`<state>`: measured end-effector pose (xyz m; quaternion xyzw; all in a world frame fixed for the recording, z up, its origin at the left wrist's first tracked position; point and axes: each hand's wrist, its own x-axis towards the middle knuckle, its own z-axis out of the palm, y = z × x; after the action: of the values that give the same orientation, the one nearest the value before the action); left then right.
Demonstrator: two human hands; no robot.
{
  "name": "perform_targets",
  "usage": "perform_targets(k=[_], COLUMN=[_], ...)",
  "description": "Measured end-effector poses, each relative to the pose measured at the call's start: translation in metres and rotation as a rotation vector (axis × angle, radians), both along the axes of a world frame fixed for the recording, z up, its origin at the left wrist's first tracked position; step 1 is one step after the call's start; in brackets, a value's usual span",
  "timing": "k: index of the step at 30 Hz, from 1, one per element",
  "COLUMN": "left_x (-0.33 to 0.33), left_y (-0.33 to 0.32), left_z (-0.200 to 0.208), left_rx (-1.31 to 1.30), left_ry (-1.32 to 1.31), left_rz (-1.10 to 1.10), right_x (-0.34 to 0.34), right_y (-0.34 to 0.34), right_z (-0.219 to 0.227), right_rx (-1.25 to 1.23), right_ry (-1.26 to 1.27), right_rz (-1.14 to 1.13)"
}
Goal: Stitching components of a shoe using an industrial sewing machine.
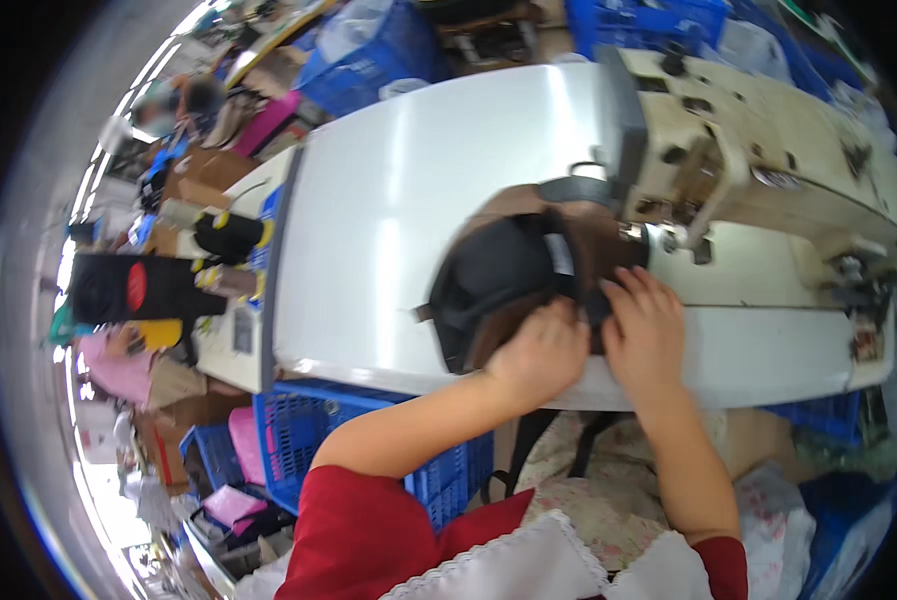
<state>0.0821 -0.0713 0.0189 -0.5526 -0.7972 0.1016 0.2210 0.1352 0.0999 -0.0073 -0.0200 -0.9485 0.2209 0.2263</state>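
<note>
A brown sewn fabric piece with a black lining [503,268] lies bunched on the sewing table, its far right side at the sewing machine's needle area. It has a hollow, pouch-like shape, and a small white label [561,254] shows inside; I cannot tell whether it is a bag or a cap. My left hand [543,350] is closed on its near edge, fingers curled into the cloth. Close beside it, my right hand [646,325] pinches the same edge just in front of the needle area. The fingertips are partly blurred and hidden by the cloth.
The cream sewing machine [768,150] fills the right side of the white table [358,240]. Thread cones [230,235] stand on a side table at left. Blue crates [303,440] sit below the near left edge. Another blue bin [378,60] stands beyond the table.
</note>
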Motion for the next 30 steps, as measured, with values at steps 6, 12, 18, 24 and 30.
perform_targets(k=[6, 12, 18, 24, 30], left_x=[-0.0028, -0.0075, -0.0085, -0.0092, -0.0104], left_y=[0.0024, 0.0031, 0.0029, 0.0018, 0.0035], left_z=[0.0055, 0.0079, 0.008, 0.0067, 0.0075], left_rx=[0.023, 0.027, 0.015, 0.018, 0.023], left_ry=[-0.019, -0.012, -0.026, -0.04, -0.049], left_rz=[-0.012, -0.053, -0.069, -0.075, -0.071], right_x=[0.0014, -0.0003, -0.0004, -0.0008, -0.0024], right_y=[-0.0007, -0.0025, -0.0022, -0.0023, -0.0024], right_z=[-0.0017, -0.0007, -0.001, -0.0008, 0.0005], right_rx=[-0.016, -0.027, -0.052, -0.041, -0.029], right_ry=[0.022, 0.019, 0.02, 0.0, -0.011], right_rz=[-0.019, -0.034, -0.038, -0.033, -0.035])
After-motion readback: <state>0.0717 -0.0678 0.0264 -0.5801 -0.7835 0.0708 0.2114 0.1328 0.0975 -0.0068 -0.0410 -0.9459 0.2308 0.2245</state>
